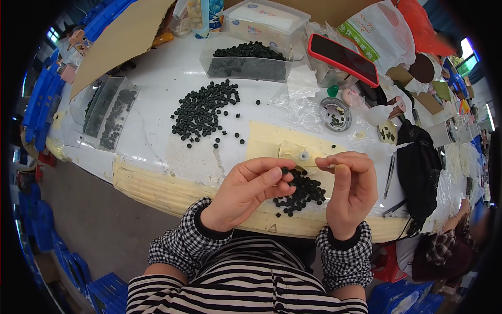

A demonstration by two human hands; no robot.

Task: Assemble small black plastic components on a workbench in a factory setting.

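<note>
Between the thumb and fingertips of my left hand (248, 188) is a small round black part (285, 170). My right hand (351, 186) is closed in a pinch on a thin, pale, stick-like thing (331, 166), too small to make out. Both hands are raised over the table's near edge, a short way apart. Below and between them lies a pile of black parts (304, 192). Just beyond, a small pale round fixture (303, 156) sits on yellowish tape. A larger heap of like parts (204, 112) spreads farther left.
A clear bin of black parts (248, 69) stands at the back, another bin (109, 114) at the left. Toward the right are a red-edged phone (342, 58), a round metal tin (335, 115), tweezers (390, 175) and a black bag (418, 170). Another person (444, 251) sits at far right.
</note>
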